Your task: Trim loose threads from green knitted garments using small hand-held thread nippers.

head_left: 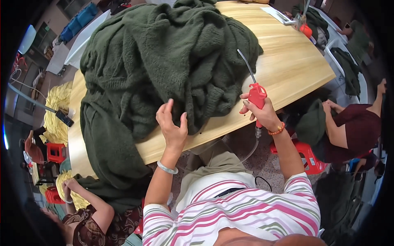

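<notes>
A large heap of dark green knitted garments (pixel 164 45) covers much of the wooden table (pixel 291 65). My left hand (pixel 171 125) hovers at the near edge of the heap, fingers spread and holding nothing; I cannot tell whether its fingertips touch the cloth. In my right hand (pixel 262 112) is a red air blow gun (pixel 257 96), gripped upright with its thin bent metal nozzle reaching forward over the heap's right side. A clear hose (pixel 251 151) runs from the bottom of its handle down beside my lap.
Co-workers sit close by: one at the lower left (pixel 98 213), another in dark red (pixel 357 127) holding green cloth at the right. Red stools (pixel 305 156) stand around. Yellow garments (pixel 59 106) are piled left. White bins (pixel 340 53) with green cloth stand at the far right.
</notes>
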Available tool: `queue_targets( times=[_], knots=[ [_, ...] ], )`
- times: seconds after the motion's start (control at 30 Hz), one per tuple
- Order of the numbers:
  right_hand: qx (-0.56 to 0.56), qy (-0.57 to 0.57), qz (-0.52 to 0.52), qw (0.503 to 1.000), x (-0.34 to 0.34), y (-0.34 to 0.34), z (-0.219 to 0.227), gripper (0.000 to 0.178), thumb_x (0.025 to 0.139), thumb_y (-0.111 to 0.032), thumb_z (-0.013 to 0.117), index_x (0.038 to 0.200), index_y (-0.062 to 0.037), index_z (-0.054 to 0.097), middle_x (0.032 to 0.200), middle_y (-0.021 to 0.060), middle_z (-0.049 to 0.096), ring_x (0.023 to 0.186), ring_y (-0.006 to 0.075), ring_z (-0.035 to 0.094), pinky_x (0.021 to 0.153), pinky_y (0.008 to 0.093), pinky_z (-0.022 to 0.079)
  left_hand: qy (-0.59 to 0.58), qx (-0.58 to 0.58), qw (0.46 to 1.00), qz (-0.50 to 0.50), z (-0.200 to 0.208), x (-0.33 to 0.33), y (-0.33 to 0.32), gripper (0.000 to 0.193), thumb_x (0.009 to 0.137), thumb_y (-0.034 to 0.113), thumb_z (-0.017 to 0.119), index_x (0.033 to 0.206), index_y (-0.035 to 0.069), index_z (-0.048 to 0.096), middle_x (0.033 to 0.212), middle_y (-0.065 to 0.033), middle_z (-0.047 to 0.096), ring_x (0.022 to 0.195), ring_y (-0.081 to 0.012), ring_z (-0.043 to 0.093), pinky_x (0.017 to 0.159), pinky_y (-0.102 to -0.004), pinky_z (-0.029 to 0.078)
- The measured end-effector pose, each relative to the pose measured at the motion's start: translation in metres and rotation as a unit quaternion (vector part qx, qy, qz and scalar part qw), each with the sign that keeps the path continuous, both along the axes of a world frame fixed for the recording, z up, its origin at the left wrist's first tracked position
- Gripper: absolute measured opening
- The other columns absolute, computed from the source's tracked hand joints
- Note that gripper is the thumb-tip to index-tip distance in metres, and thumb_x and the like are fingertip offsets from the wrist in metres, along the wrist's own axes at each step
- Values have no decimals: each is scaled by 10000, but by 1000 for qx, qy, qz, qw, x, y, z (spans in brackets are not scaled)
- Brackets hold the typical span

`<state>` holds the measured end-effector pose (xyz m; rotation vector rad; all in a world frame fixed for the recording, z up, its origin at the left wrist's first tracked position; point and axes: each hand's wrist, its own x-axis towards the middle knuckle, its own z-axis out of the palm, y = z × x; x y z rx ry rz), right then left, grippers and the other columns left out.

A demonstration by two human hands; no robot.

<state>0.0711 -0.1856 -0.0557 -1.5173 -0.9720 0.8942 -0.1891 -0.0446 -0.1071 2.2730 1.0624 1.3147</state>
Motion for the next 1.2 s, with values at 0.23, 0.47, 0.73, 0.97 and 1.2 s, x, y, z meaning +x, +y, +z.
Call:
queue_targets(
  times=[0.23, 0.47, 0.73, 0.97, 1.2],
  knots=[
    [4, -24, 35, 999, -21, 12, 2, 240, 927, -144, 617, 1128, -16, 594, 793, 25, 667, 728, 69, 657, 514, 195, 499, 112, 145, 983, 20, 23, 7, -11, 880, 740, 375, 786, 1437, 53, 354, 1457, -287, 241, 1338, -432, 246, 1096, -527, 235],
    [-22, -19, 27, 999, -17, 5, -2, 253, 917, -135, 625, 1147, -36, 591, 900, 26, 661, 757, 73, 661, 522, 200, 513, 137, 121, 983, 24, 44, 24, 56, 459, 758, 58, 678, 1207, 67, 583, 1066, -112, 604, 965, -320, 583, 840, -398, 468],
    [-8, -11, 3, 1000, 9, -8, -16, 321, 933, -156, 609, 1216, -18, 550, 911, 40, 649, 747, 79, 660, 500, 196, 504, -484, -428, 746, -161, 58, -68, 89, 284, 902, 23, 584, 1183, -10, 561, 1080, -85, 667, 945, -174, 654, 827, -290, 544],
    [-27, -1, 21, 999, 2, -1, -20, 397, 933, -157, 611, 1287, -19, 493, 951, 42, 655, 754, 84, 658, 504, 211, 504, -201, -235, 950, -35, 29, -85, 83, 283, 885, 70, 654, 1160, 41, 593, 1050, -25, 620, 939, -102, 595, 798, -218, 472],
    [-35, 2, 21, 999, 4, -4, -16, 395, 929, -151, 617, 1286, -32, 497, 896, 27, 645, 746, 65, 642, 510, 201, 497, 176, 222, 959, -1, 110, 28, 63, 702, 734, 181, 773, 1363, 124, 467, 1331, -191, 445, 1275, -367, 397, 1049, -448, 315]
  ],
)
